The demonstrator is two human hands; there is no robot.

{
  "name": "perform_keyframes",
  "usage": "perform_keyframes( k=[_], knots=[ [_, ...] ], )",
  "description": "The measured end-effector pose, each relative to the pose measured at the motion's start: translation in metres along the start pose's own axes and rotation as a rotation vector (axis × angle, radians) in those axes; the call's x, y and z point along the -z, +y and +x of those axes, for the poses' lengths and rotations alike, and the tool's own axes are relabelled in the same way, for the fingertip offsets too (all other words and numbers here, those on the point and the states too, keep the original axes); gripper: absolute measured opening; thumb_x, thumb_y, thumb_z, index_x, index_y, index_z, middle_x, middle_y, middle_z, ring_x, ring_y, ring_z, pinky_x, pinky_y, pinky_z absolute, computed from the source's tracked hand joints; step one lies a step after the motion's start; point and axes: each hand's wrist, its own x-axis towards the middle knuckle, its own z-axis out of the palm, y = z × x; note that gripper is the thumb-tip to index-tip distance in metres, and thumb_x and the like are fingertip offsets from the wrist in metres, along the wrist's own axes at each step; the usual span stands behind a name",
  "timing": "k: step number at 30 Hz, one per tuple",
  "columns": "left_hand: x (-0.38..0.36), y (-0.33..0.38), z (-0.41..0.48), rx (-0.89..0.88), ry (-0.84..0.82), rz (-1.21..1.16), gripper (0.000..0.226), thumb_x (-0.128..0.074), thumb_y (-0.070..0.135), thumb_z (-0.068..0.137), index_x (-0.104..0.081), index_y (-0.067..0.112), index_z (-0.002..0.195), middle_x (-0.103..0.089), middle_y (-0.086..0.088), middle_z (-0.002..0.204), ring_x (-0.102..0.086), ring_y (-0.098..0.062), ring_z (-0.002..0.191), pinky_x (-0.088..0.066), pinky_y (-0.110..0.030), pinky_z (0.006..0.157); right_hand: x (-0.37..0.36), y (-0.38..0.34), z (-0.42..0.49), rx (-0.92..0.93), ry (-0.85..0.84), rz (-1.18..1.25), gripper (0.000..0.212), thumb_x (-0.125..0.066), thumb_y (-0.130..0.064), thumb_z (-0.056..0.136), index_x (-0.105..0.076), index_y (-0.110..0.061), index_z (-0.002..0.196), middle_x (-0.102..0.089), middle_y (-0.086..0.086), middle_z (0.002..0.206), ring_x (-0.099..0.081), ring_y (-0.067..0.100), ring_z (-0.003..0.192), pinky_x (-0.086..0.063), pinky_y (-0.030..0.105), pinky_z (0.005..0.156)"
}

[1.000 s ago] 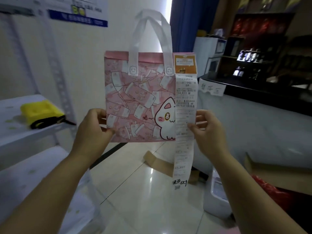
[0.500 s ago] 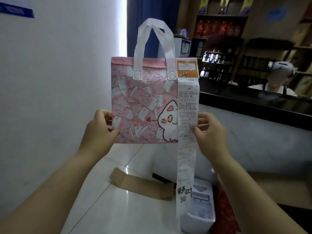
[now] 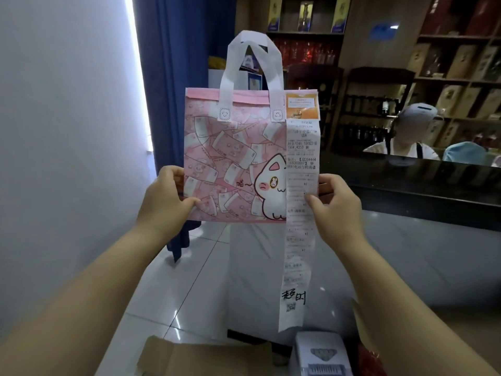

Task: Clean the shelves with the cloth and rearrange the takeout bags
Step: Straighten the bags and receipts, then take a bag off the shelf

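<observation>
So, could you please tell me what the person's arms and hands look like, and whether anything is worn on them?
Both forearms are bare from the bottom edge of the picture up to the wrists; no sleeve shows. The left hand and right hand are bare too: no gloves, and no watch, bracelet or ring that I can see. The nails look short and unpainted.

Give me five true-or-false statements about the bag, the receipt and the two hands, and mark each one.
1. Both hands hold the pink bag up in the air. True: the left hand grips its left edge, the right hand its right edge.
2. The receipt ends above the bag's bottom edge. False: it hangs well below it.
3. The bag's handles are white. True.
4. The bag shows a cartoon dog. False: it shows a white cat.
5. The bag rests on the black counter. False: it is held clear of it.
</observation>
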Motion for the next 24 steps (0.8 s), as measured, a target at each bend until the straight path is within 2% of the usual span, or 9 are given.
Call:
perform_keyframes(
  k=[3,7,11,16,21,24],
  knots=[
    [-0.028,-0.017,0.047,-0.014,-0.017,-0.009,0.044,-0.074,0.014,0.077,-0.040,0.023,0.102,-0.054,0.006,0.101,-0.055,-0.012,0.089,-0.042,-0.012,0.063,-0.018,0.019,0.040,0.008,0.038,-0.037,0.023,-0.065,-0.014,0.085,-0.053,-0.032,0.094,-0.060,-0.021,0.086,-0.059,-0.001,0.080,-0.047,0.017,0.067],
    [-0.072,-0.040,0.108,-0.033,0.000,-0.027,0.045,-0.075,0.016,0.076,-0.041,0.024,0.104,-0.055,0.007,0.102,-0.055,-0.009,0.089,-0.045,-0.016,0.069,-0.043,0.053,0.094,0.015,0.080,-0.055,0.024,-0.065,-0.016,0.085,-0.051,-0.035,0.093,-0.059,-0.021,0.084,-0.059,0.000,0.079,-0.048,0.019,0.067],
    [-0.115,-0.060,0.161,-0.028,-0.009,-0.039,0.044,-0.075,0.015,0.077,-0.040,0.027,0.102,-0.054,0.012,0.099,-0.054,-0.003,0.086,-0.039,-0.011,0.063,-0.066,0.089,0.144,-0.010,0.078,-0.061,0.024,-0.065,-0.017,0.085,-0.050,-0.036,0.092,-0.059,-0.019,0.086,-0.059,0.001,0.079,-0.050,0.022,0.068],
    [-0.158,-0.085,0.212,0.003,-0.028,-0.039,0.040,-0.071,0.014,0.080,-0.041,0.029,0.102,-0.050,0.021,0.091,-0.052,0.004,0.082,-0.037,-0.011,0.065,-0.091,0.125,0.194,-0.060,0.048,-0.087,0.021,-0.063,-0.017,0.085,-0.053,-0.031,0.096,-0.061,-0.017,0.089,-0.060,0.003,0.083,-0.052,0.028,0.074],
    [-0.186,-0.103,0.245,0.016,-0.056,-0.047,0.034,-0.065,0.014,0.084,-0.041,0.028,0.103,-0.054,0.011,0.099,-0.051,0.004,0.079,-0.035,-0.011,0.062,-0.108,0.148,0.218,-0.126,0.029,-0.115,0.019,-0.061,-0.017,0.088,-0.054,-0.029,0.101,-0.063,-0.014,0.096,-0.061,0.004,0.087,-0.054,0.028,0.075],
    [-0.197,-0.108,0.260,0.002,-0.094,-0.070,0.033,-0.065,0.015,0.085,-0.041,0.028,0.103,-0.054,0.011,0.099,-0.051,0.004,0.079,-0.035,-0.011,0.062,-0.114,0.154,0.225,-0.154,0.051,-0.135,0.020,-0.060,-0.017,0.089,-0.055,-0.028,0.105,-0.063,-0.013,0.098,-0.061,0.003,0.088,-0.054,0.027,0.074]
  ],
)
